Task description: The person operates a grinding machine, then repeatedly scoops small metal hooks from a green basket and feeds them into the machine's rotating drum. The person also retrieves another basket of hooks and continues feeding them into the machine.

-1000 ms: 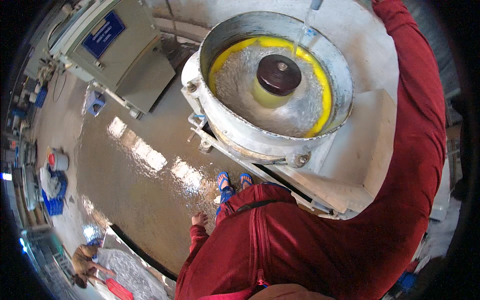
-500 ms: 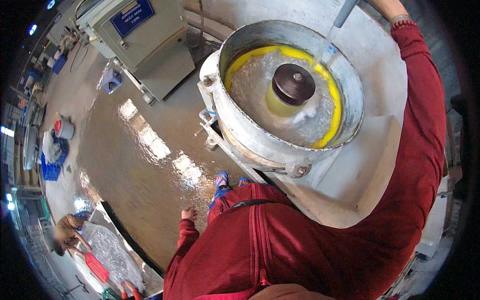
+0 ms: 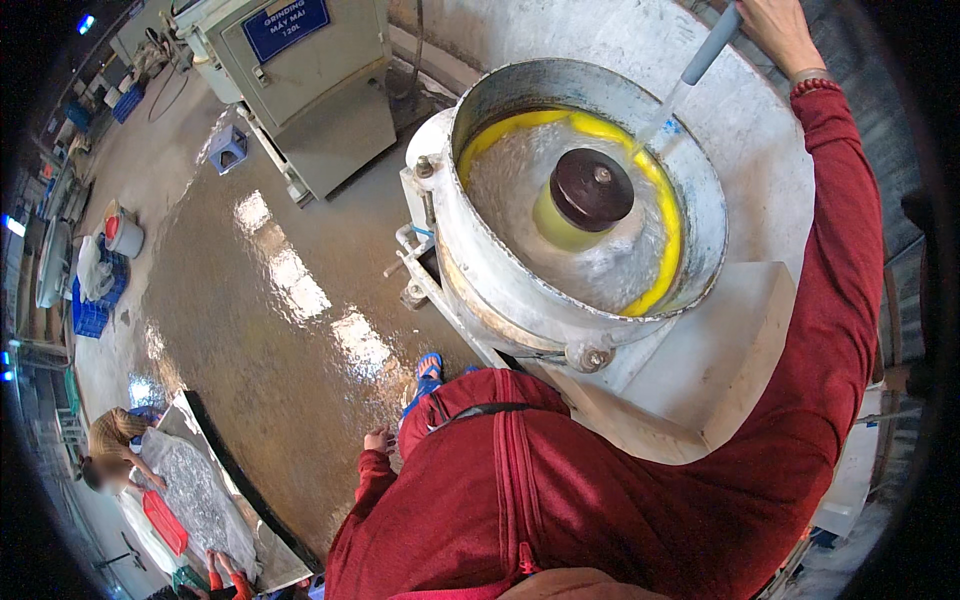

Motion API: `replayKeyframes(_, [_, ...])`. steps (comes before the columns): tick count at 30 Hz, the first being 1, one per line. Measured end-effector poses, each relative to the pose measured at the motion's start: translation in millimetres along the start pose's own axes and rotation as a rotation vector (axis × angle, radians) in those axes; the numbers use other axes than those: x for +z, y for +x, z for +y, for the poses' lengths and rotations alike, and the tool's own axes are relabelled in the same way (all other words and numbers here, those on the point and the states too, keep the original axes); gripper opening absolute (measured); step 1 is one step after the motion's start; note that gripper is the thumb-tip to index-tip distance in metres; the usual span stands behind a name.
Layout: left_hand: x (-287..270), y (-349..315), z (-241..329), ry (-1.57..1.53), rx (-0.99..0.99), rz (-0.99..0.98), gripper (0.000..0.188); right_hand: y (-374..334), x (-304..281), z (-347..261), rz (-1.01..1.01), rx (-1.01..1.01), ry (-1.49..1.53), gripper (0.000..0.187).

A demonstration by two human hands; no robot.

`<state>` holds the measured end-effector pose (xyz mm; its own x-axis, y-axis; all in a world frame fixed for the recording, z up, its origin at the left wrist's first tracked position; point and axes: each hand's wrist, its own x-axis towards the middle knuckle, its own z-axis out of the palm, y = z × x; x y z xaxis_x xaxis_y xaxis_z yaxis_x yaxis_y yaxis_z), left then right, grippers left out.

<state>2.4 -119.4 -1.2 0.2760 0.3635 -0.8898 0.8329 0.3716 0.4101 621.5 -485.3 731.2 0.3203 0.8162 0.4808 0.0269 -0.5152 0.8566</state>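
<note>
At the upper right, my right hand (image 3: 776, 32) is closed at the top end of a grey pipe (image 3: 712, 46); its fingertips are partly cut off by the picture edge. Water streams from the pipe into a round white metal drum (image 3: 480, 235). Inside, foamy water (image 3: 510, 175) swirls around a dark round cap (image 3: 592, 188) on a yellowish hub. A bright yellow lining (image 3: 668, 250) rings the inner wall. My left hand (image 3: 378, 441) hangs by my side above the wet floor, fingers loosely bent and apart, holding nothing.
A grey cabinet (image 3: 330, 110) with a blue sign stands beyond the drum. On the wet floor (image 3: 270, 390) sits a small blue stool (image 3: 228, 148). Blue crates (image 3: 88, 310) and a white bucket (image 3: 124, 236) are far left. Lower left, another person (image 3: 118, 432) bends over a table with a red basket (image 3: 165, 522).
The view has shifted slightly, and the drum sits lower in it. More of my right hand and the pipe shows. Water still pours; my left hand stays by my side.
</note>
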Motion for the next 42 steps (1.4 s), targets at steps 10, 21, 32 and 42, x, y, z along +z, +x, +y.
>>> replayKeyframes(10, [-3,9,7,-0.102,-0.031,0.017,0.029,8,0,-8,0.023,0.022,-0.022,0.008])
replayKeyframes(21, [-5,12,22,-0.059,0.014,-0.04,0.029,7,16,1,0.015,-0.034,-0.109,0.01])
replayKeyframes(32, [-21,12,34,-0.143,0.004,-0.05,0.025,6,34,16,0.256,-0.193,-0.133,0.011])
replayKeyframes(42, [-50,-29,-13,-0.088,0.121,0.107,0.025,19,29,21,0.051,-0.153,0.267,0.012])
